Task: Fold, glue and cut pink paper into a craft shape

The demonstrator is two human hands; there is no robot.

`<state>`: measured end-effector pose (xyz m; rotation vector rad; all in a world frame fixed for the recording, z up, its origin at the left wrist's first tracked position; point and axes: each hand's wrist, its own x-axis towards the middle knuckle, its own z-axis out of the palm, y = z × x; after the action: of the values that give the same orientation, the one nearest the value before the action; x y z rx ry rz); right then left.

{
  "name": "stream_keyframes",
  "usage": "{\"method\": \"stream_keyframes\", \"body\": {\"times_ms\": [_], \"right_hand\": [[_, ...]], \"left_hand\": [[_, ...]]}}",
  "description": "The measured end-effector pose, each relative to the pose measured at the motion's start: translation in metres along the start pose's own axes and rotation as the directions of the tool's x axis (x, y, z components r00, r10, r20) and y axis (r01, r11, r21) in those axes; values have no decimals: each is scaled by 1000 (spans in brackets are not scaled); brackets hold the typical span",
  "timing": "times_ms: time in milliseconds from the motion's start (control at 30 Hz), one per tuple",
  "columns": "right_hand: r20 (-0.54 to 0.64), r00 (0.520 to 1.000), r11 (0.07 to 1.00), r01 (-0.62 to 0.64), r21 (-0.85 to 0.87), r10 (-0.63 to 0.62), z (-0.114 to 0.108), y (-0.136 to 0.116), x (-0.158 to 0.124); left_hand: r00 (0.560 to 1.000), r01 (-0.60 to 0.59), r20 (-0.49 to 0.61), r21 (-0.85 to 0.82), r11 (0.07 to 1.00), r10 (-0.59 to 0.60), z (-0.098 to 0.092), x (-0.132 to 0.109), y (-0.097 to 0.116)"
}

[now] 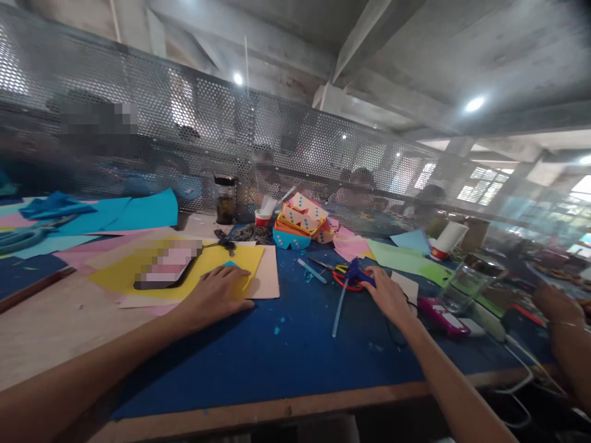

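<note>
My left hand (222, 291) lies flat, fingers stretched out, over the edge of a yellow paper sheet (249, 255). A small blue paper piece (229, 263) shows by its fingertips. At the right, my right hand (385, 289) is closed on the handle of a blue glue gun (355, 271); a clear glue stick (340, 311) sticks out from it toward me. Scissors with red and yellow handles (339, 278) lie just behind and under the glue gun. Another glue stick (312, 271) rests to their left among blue scraps.
A phone (170, 264) and keys (226, 243) lie on the papers. Folded paper pieces with blue dots (302, 215) are piled at the back, near a dark-lidded jar (225, 200). A glass jar (471, 283), a magenta device (443, 318) and another person's hand (558, 304) are at right.
</note>
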<state>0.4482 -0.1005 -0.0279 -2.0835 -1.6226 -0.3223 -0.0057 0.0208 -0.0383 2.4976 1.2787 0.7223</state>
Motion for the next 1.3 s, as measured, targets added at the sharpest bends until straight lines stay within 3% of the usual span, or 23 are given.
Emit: {"method": "stream_keyframes", "body": {"times_ms": [233,400,533,633,733,867,967,1100,1300], "right_hand": [[-5,1000,1000,11,4,-11,5,5,-1],[-94,996,999,17,30,-14,-4,-4,-5],[-201,977,991,92,96,-71,-26,-35,-5],[-214,960,955,221,199,-178,-40,-75,-5],[-151,941,892,337,303,-304,-45,-127,-7],[-4,869,748,427,508,-494,-41,-196,-9],[158,815,774,441,454,-557,-33,-233,-4],[243,782,801,474,365,-574,-17,-255,5],[345,763,836,521,175,-547,10,-247,5]], "left_hand": [[1000,8,-8,63,998,-7,0,-2,-1],[998,-47,-42,46,998,49,-6,-1,-4],[994,-37,-103,17,999,38,-8,-1,-3],[987,-29,-157,-15,999,27,-8,-3,-1],[979,-42,-202,-42,998,32,-10,-4,0],[968,-49,-251,-62,997,32,-11,-4,-2],[959,-51,-280,-74,996,29,-9,-4,-4],[951,-53,-309,-103,993,19,-10,-2,-4],[934,-25,-356,-128,991,-23,-18,1,-3]]}}
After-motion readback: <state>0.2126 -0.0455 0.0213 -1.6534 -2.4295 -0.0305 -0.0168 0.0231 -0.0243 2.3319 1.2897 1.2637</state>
